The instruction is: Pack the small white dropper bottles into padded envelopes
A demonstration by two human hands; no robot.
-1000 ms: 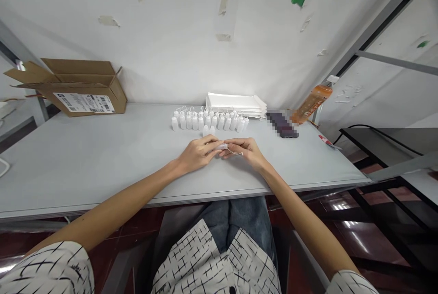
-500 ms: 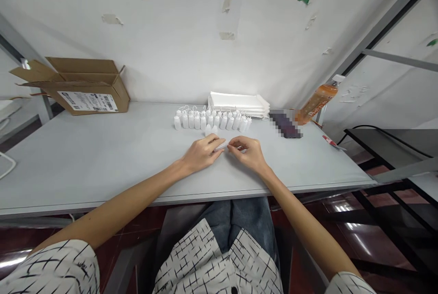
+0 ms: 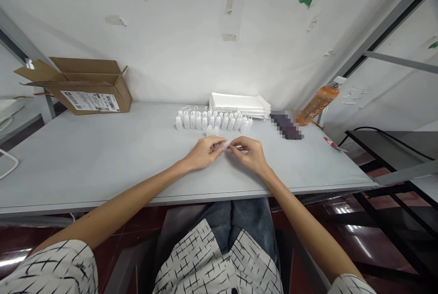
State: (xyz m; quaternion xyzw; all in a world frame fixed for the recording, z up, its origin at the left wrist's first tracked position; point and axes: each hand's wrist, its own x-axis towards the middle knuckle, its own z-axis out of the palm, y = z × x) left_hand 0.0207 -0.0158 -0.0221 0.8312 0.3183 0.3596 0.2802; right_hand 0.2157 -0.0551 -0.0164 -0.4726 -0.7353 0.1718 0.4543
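Note:
My left hand is closed around a small white plastic bottle, which lies tilted between thumb and fingers and is partly hidden by them. At the bottle's right end, the thumb and fingertips of my right hand are pinched together. Whatever is in that pinch is too small and covered to name. Just beyond my left fingers stand a couple of small white pieces, partly hidden. Behind them, several small white bottles stand upright in rows, many with thin loops at their tops.
A stack of white trays or folded sheets lies against the wall. An open cardboard box stands at the back left. To the right are a blurred dark phone-like object, an orange drink bottle and a red-and-white packet.
My two hands have come closer together, and the bottle's end now meets my right fingertips. The camera view has shifted slightly.

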